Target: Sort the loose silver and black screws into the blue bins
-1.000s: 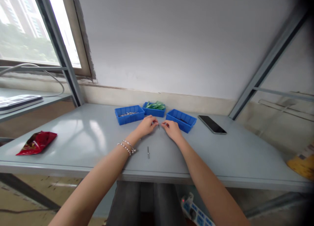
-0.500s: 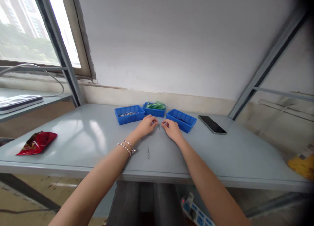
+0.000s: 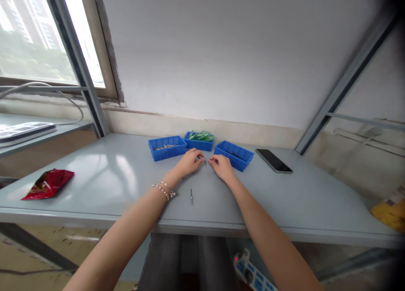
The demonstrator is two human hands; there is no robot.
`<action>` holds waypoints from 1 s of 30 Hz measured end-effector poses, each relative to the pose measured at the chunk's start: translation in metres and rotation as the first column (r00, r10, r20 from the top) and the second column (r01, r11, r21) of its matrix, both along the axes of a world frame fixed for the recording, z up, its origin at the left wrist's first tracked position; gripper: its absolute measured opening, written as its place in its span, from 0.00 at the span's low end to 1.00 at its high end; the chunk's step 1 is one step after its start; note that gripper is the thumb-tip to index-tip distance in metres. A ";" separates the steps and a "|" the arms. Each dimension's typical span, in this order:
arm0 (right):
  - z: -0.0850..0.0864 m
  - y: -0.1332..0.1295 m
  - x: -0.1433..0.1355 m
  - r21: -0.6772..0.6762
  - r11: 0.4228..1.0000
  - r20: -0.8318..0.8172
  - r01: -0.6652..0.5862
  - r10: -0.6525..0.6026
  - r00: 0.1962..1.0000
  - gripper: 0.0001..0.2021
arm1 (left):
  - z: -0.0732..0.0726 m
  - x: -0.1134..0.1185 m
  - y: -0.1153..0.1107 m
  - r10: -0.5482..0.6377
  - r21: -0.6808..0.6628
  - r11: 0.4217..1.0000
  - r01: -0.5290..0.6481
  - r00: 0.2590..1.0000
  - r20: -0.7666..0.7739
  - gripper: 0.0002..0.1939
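My left hand (image 3: 190,161) is closed, pinching a thin silver metal pin (image 3: 201,157) whose tip points right. Close beside it, my right hand (image 3: 220,164) has thumb and forefinger pinched together at the pin's right end; whatever is between them is too small to name. A short sliver of metal (image 3: 205,163) shows just below the gap between the fingertips. Nearer me, a second metal pin (image 3: 191,197) with a thicker lower section lies on the grey table (image 3: 133,204).
Behind my hands stand three blue bins: one with metal pins (image 3: 167,147), one with green packets (image 3: 201,136), one with small dark pieces (image 3: 234,155). A phone (image 3: 274,160) lies right, a red packet (image 3: 49,184) left. A power strip (image 3: 255,275) is below the table.
My right fingertips have come slightly closer to the pin in my left hand. Everything else stays in place.
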State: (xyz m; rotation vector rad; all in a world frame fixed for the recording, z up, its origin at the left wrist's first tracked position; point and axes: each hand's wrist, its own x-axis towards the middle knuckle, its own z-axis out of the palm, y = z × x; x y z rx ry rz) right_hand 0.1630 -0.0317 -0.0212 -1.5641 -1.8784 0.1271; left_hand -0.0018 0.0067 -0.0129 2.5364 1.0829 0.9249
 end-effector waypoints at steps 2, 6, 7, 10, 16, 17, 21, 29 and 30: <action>0.000 0.000 0.000 0.006 1.000 0.005 0.006 -0.006 1.000 0.07 | 0.000 0.000 0.000 -0.003 -0.007 1.000 0.003 1.000 0.003 0.08; 0.001 0.000 0.000 0.020 1.000 -0.025 0.004 -0.004 1.000 0.07 | 0.000 0.000 0.000 -0.003 -0.004 1.000 0.003 1.000 0.004 0.08; 0.001 -0.001 0.000 0.023 1.000 -0.041 -0.002 0.002 0.999 0.07 | 0.001 0.000 0.001 -0.002 -0.001 1.000 0.002 1.000 0.003 0.07; 0.001 -0.001 -0.001 0.033 0.999 -0.089 -0.009 0.012 0.996 0.08 | 0.003 -0.001 0.000 0.045 0.020 0.999 -0.045 0.999 0.003 0.07; -0.003 0.002 -0.001 0.030 1.000 -0.086 -0.004 0.006 0.996 0.07 | 0.020 -0.015 -0.003 0.395 0.110 0.911 -0.398 0.917 0.054 0.10; -0.003 0.002 -0.001 0.029 1.000 -0.084 -0.005 0.007 0.996 0.07 | 0.024 -0.019 -0.002 0.451 0.122 0.881 -0.456 0.890 0.068 0.10; -0.003 0.003 -0.001 0.013 1.000 -0.089 -0.008 0.009 0.996 0.06 | 0.032 -0.035 0.003 0.594 0.151 0.786 -0.600 0.800 0.091 0.11; 0.001 -0.004 -0.011 0.008 0.993 -0.074 -0.116 0.116 0.990 0.05 | 0.032 -0.053 0.006 0.807 0.098 0.586 -0.805 0.590 0.018 0.11; 0.001 -0.005 -0.014 0.017 0.990 -0.073 -0.143 0.144 0.987 0.05 | 0.032 -0.055 0.007 0.816 0.081 0.577 -0.813 0.578 -0.001 0.11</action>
